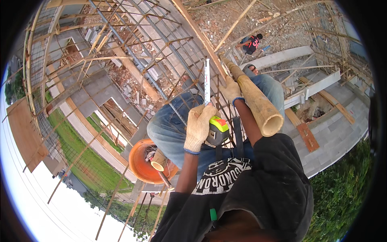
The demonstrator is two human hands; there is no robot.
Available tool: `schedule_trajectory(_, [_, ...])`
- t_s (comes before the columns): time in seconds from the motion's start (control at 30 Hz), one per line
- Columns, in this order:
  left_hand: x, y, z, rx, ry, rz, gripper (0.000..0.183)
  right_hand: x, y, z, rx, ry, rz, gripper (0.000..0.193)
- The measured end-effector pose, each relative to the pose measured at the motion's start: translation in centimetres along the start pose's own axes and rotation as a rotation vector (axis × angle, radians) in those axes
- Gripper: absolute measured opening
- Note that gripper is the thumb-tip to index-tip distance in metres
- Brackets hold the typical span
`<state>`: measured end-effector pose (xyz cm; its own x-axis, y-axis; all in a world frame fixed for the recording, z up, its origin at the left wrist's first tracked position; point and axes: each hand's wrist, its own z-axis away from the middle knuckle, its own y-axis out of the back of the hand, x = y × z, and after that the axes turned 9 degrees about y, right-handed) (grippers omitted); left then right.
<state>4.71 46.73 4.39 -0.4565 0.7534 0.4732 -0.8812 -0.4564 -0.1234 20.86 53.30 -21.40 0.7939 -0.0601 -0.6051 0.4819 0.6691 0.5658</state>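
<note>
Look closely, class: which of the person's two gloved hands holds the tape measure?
The left hand, gripping the yellow-and-black tape measure with its blade extended; the right hand is farther out, beside the thick bamboo pole.

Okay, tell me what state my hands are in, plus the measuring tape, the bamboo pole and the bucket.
Left hand: gloved, closed around the tape measure
Tape measure: blade drawn out
Right hand: gloved, beside the bamboo pole; grip unclear
Bamboo pole: slanting, near end cut open and hollow
Orange bucket: open-topped, things inside
</note>
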Motion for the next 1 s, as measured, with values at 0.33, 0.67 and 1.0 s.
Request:
schedule_trajectory(0.33, [-1.8, -4.3, -3.5, -0.286, 0.147, 0.899, 0.027, -9.4, 7.5, 8.3, 0.134, 0.010, -1.211, 0.055])
schedule_trajectory(0.67, [-1.2, -6.6, -7.5, -0.730, 0.062, 1.390, 0.034, -19.8, 24.9, 22.7, -0.301, -0.085, -1.102, 0.079])
schedule_trajectory(1.0, [1.4, -12.2, -12.5, -0.512, -0.001, 1.472, 0.040, -21.2, 32.7, 9.5, -0.211, 0.568, 0.116, 0.104])
